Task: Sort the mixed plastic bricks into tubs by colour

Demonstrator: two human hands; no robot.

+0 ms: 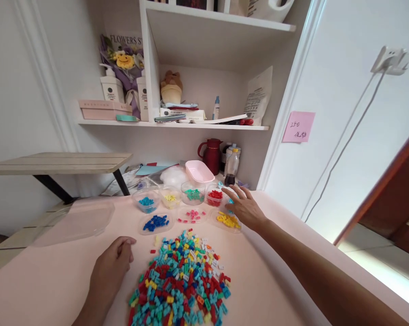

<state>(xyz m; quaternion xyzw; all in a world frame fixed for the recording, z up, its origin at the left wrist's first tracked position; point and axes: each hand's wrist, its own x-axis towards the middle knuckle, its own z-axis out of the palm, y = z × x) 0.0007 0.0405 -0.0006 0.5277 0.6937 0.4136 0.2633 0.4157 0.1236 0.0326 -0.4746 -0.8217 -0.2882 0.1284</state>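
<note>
a pile of bricks (182,283) lay on the table (55,276); sorting bowls (194,192) stood at twelve o'clock, a lid (78,222) at ten.

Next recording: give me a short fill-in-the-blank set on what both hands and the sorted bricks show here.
1. The right hand reaches over the shallow clear dish of ____ bricks.
2. The left hand rests loosely curled on the pink tabletop, to the ____ of the mixed pile of small plastic bricks.
3. The clear round cup beside the right hand's fingers holds ____ bricks.

Missing words: yellow; left; red
</note>
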